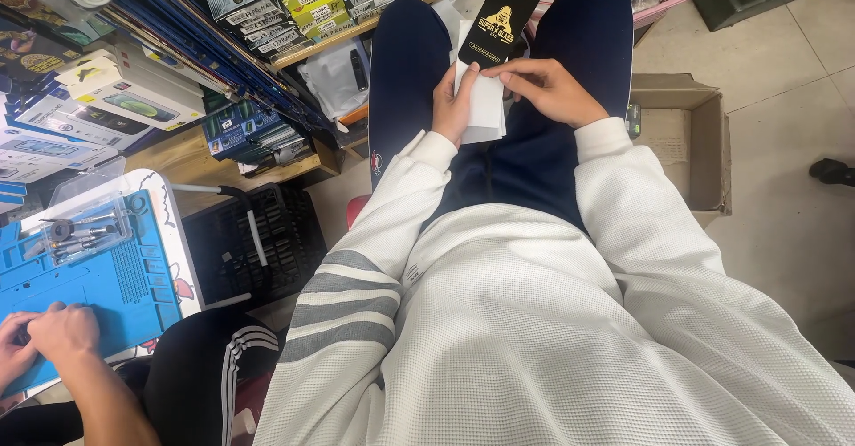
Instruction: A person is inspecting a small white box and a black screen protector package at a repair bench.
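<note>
Pinched in the left hand (pixel 454 103), a white sleeve (pixel 485 103) rests on the lap, steadied there. Right hand (pixel 548 90) fingertips press its top edge, beside the black screen-protector package (pixel 503 14), upper centre.

A blue work mat (pixel 107 295) is laid on the white table (pixel 183 259); a clear tool tray (pixel 85 219) is set upon it; a cardboard box (pixel 690 143) is stood on the tiled floor (pixel 784 63).

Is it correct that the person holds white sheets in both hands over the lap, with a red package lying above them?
Not quite. In the head view the package is black, not red. The rest holds: the left hand and the right hand hold the white sheets over the lap.
</note>
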